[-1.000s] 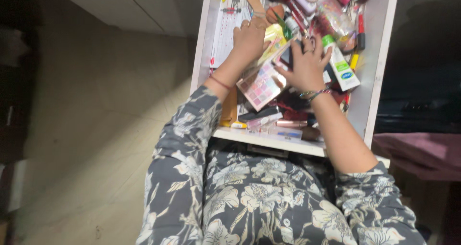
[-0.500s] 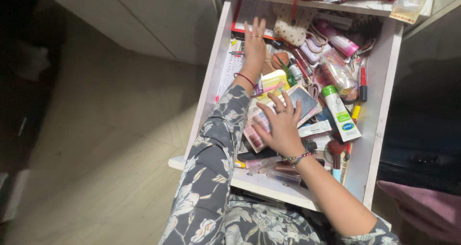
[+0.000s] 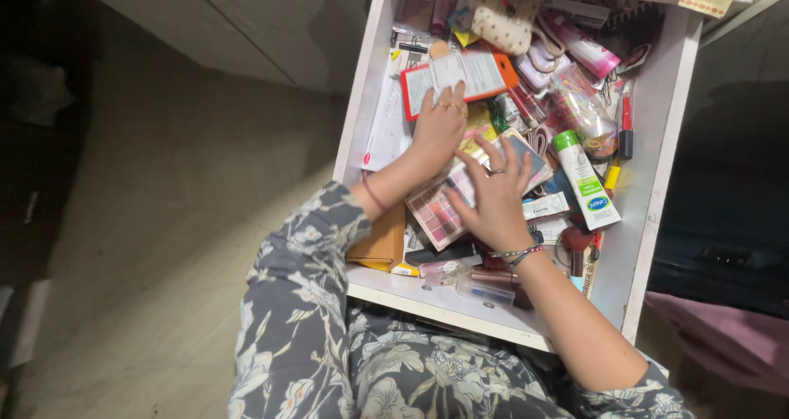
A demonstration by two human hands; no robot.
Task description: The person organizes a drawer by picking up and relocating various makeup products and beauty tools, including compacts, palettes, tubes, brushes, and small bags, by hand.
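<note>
Half the palette [image 3: 440,214] under hands

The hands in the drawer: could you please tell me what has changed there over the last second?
The left hand has reached deeper into the white drawer, to the orange-edged card. The right hand went from spread on the clutter to resting flat on the eyeshadow palette. Neither visibly grasps anything. The white-and-green tube stayed put.

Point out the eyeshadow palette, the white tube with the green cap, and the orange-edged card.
eyeshadow palette [image 3: 437,214], head view, on its coloured pans left of the right hand.
white tube with the green cap [image 3: 585,185], head view, mid-body.
orange-edged card [image 3: 468,72], head view, on its white middle.
</note>
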